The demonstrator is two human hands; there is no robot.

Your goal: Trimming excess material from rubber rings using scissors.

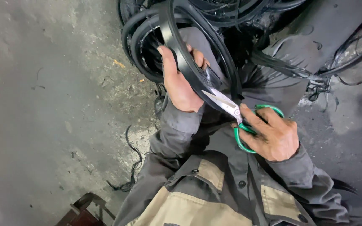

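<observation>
Left hand: closed around the black rubber ring, palm against its outer edge, thumb along one side and fingertips curled over the inner lip, holding the ring upright above the lap. Right hand: closed on the green-handled scissors, fingers threaded through the loops; blades parted a little, their tips touching the lower edge of the ring just below the left hand. Black rubber ring: a thin, flat-sectioned hoop, glossy; it lies between the two hands, in front of the chest. Judged light and flexible rather than stiff, likely to sag or twist if held at one point only; the smooth surface looks somewhat slippery, so a full-palm hold close to the blades, as the left hand has, seems the steadiest place to take it. Behind the ring: a heap of similar black hoops, touching or overlapping one another. To the right of the ring: loose black strips and trimmings over a dark surface. Left of the ring: bare grey concrete floor with a thin black offcut lying on it. Below the ring: grey and tan work jacket, sleeves covering both forearms.
</observation>
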